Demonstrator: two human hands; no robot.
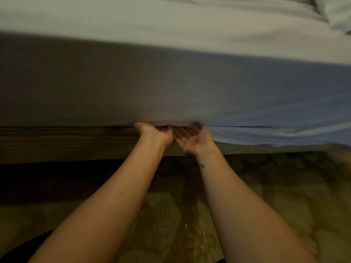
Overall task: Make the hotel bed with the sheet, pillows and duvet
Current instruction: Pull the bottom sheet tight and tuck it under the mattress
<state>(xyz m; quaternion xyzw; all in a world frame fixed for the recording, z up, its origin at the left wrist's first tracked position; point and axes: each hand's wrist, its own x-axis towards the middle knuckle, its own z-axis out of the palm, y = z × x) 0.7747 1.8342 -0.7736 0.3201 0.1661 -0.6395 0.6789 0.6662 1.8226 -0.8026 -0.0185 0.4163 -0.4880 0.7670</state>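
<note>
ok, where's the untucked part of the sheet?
Head view, right of centre: the sheet hangs loose over the bed base, just right of the right hand.

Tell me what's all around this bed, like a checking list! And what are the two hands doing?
Surface: mattress top is covered in smooth white cloth.
Job's things: the sheet hangs down the mattress side. It looks tucked left of the hands and hangs loose to their right. Crumpled white bedding lies at the far corner; cannot tell if it is a pillow or the duvet.
Clutter: nothing seen.
Grippers: the left hand and the right hand are palm up at the sheet's bottom edge. The right fingers are straight and reach under; the left fingertips are hidden.
Cables: nothing seen.
Surroundings: wooden bed base, patterned carpet.
</note>
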